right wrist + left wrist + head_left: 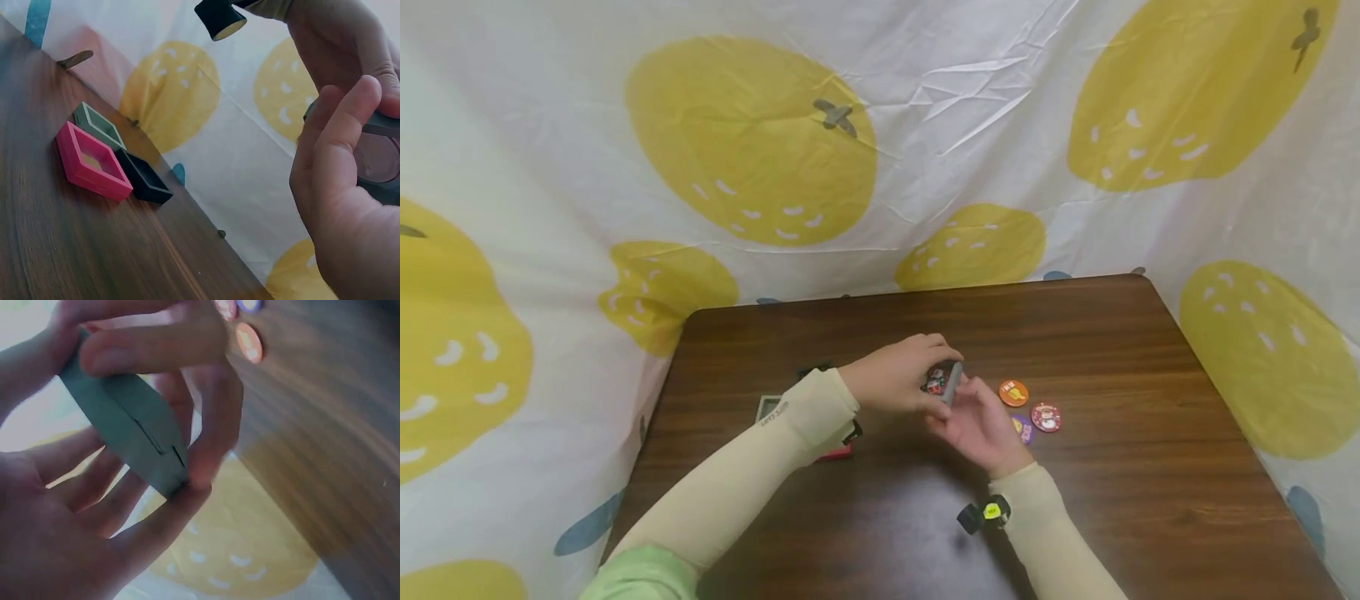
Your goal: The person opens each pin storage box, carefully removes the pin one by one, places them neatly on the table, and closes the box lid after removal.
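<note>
My left hand [898, 375] grips a small grey display frame [953, 383] from above, thumb on the near edge and fingers over the far one. A patterned piece in red, white and black [936, 382] shows at its face, partly covered by the hand. Palm up, my right hand [977, 421] holds the frame from the right with bent fingers. In the left wrist view, the frame's grey edge [125, 425] has a seam, and fingers are on both sides. A clear window [377, 156] shows between the grey rims in the right wrist view.
Three round badges, orange [1013, 392], red [1047, 417] and purple [1022, 428], lie right of my right hand on the brown table [1120, 500]. Pink [94, 162], green [100, 125] and black [147, 178] frames sit together at the left, partly behind my left forearm. A fruit-print curtain [587, 167] surrounds the table.
</note>
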The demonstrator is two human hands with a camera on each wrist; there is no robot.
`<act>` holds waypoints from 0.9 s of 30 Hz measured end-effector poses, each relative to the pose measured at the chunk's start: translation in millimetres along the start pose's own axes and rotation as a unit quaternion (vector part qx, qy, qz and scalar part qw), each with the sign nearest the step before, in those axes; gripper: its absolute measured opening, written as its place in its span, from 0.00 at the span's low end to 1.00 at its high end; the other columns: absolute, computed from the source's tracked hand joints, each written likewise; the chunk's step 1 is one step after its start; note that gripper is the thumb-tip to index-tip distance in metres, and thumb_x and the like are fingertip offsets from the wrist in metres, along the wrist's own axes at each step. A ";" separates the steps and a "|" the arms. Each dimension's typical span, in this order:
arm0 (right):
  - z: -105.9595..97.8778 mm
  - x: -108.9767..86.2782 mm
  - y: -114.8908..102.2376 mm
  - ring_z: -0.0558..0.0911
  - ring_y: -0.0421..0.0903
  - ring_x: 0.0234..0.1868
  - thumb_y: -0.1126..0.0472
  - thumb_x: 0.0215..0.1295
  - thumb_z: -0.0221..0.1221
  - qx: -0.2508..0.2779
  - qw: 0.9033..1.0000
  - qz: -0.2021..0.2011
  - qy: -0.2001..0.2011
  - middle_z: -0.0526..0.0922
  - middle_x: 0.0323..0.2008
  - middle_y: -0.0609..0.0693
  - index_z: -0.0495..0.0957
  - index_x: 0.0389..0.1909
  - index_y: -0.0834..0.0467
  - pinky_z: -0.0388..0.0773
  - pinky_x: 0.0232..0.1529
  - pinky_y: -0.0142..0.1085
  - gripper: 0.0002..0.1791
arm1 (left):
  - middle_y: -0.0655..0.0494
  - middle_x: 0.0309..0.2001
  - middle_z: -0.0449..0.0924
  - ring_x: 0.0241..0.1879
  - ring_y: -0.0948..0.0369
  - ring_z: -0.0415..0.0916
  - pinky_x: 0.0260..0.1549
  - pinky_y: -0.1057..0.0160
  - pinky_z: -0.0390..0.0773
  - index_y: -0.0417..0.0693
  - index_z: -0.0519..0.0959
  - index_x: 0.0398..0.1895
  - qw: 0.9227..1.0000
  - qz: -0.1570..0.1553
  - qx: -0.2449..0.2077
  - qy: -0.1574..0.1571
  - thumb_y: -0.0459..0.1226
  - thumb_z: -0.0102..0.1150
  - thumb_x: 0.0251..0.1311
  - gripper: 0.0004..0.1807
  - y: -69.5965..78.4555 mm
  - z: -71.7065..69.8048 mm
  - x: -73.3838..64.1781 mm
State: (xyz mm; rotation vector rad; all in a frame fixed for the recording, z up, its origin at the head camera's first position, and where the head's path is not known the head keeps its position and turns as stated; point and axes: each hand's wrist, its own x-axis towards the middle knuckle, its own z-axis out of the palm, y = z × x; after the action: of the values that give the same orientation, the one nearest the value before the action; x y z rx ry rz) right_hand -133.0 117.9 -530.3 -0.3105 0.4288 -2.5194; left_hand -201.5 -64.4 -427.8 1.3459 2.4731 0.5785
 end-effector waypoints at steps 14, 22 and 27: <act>-4.4 0.4 10.2 0.85 0.45 0.43 0.67 0.85 0.28 -0.054 0.996 -0.010 0.071 0.86 0.44 0.49 0.75 0.62 0.49 0.84 0.44 0.37 0.26 | 0.54 0.52 0.76 0.47 0.59 0.76 0.49 0.64 0.78 0.40 0.78 0.69 0.993 0.014 -0.092 0.072 0.42 0.83 0.59 0.37 -1.3 -0.3 -1.8; 1.0 2.4 5.5 0.83 0.49 0.54 0.58 0.88 0.25 -0.039 0.997 -0.059 0.012 0.82 0.62 0.53 0.76 0.69 0.54 0.79 0.63 0.48 0.31 | 0.55 0.55 0.76 0.48 0.62 0.77 0.51 0.66 0.78 0.41 0.78 0.70 0.997 -0.003 -0.052 0.057 0.45 0.87 0.55 0.42 -1.5 3.4 1.3; 5.6 4.6 5.6 0.82 0.48 0.57 0.56 0.91 0.29 -0.052 0.995 -0.067 0.051 0.80 0.63 0.53 0.73 0.69 0.55 0.79 0.63 0.46 0.26 | 0.55 0.54 0.77 0.49 0.61 0.77 0.52 0.65 0.78 0.40 0.78 0.70 0.994 -0.004 -0.070 0.082 0.43 0.87 0.55 0.41 -3.8 6.8 1.3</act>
State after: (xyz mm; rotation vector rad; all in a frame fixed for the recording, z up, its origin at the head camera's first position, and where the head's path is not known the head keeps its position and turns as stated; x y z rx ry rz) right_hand -132.3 109.5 -526.6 -0.2585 0.5982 -2.6565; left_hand -202.2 -63.6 -435.6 1.2802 2.5093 0.8766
